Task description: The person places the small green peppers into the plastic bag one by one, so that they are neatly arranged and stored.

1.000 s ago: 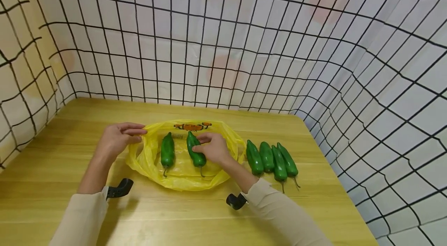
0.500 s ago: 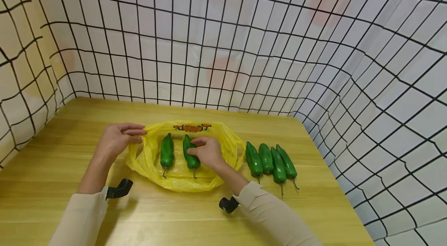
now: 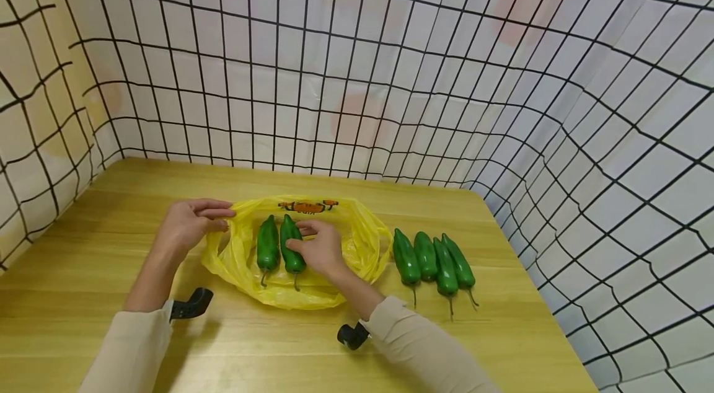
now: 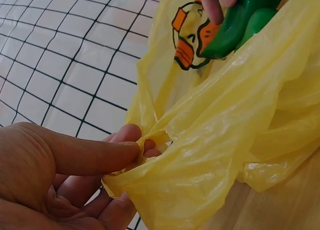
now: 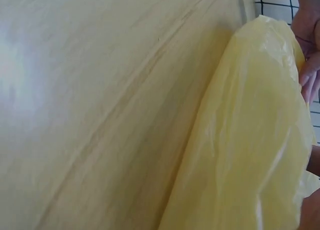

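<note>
A yellow plastic bag (image 3: 357, 219) lies spread open on the wooden table, with a printed cartoon at its far rim. Its left edge is pinched between thumb and fingers of my left hand (image 3: 186, 225), plain in the left wrist view, where the bag (image 4: 210, 145) bunches at the fingertips. Inside the bag's mouth lie two green peppers, stems toward me: a left pepper (image 3: 268, 247) and a right pepper (image 3: 291, 250). My right hand (image 3: 323, 249) grips the right pepper from its right side, thumb on top. The right wrist view shows mostly bag and tabletop.
Several more green peppers (image 3: 426, 256) lie side by side right of the bag. Black wire grid (image 3: 312, 89) backed by pale sheeting walls the table (image 3: 268, 356) at the back and both sides. A black curved piece (image 3: 192, 304) sits at each wrist.
My right hand has moved left with its pepper, bringing it close beside the other one in the bag. The left hand stays at the bag's edge.
</note>
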Motion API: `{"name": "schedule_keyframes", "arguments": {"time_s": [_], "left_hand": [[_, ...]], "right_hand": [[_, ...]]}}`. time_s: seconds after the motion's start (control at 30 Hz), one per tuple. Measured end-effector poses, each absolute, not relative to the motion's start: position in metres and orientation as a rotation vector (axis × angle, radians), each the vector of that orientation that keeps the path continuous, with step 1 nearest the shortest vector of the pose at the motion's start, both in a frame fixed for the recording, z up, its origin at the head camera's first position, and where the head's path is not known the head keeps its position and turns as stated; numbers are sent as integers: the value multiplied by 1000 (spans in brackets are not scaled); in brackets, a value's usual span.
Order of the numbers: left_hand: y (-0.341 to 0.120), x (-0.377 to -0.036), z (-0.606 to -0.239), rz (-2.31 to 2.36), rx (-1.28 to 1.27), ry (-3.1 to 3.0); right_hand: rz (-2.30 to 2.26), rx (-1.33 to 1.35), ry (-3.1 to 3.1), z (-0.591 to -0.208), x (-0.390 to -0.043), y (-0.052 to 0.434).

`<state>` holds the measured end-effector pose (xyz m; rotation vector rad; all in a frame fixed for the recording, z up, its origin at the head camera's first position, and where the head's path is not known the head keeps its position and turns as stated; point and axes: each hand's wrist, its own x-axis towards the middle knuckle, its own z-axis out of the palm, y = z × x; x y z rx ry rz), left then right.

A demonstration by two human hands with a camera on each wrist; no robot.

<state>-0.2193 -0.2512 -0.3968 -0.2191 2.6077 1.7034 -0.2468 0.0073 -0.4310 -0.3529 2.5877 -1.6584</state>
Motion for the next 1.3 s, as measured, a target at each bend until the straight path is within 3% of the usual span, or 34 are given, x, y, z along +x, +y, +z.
{"name": "schedule_keyframes", "arguments": {"time_s": [1.0,1.3], "left_hand": [[-252,-219,-399,1751,-227,2548],[-251,-219,-398,1745,-234,2554]], "right_hand": [[-1362,-341,2601,-434,-246,8],[-1285,-366,2526,-420,-244,20]]}}
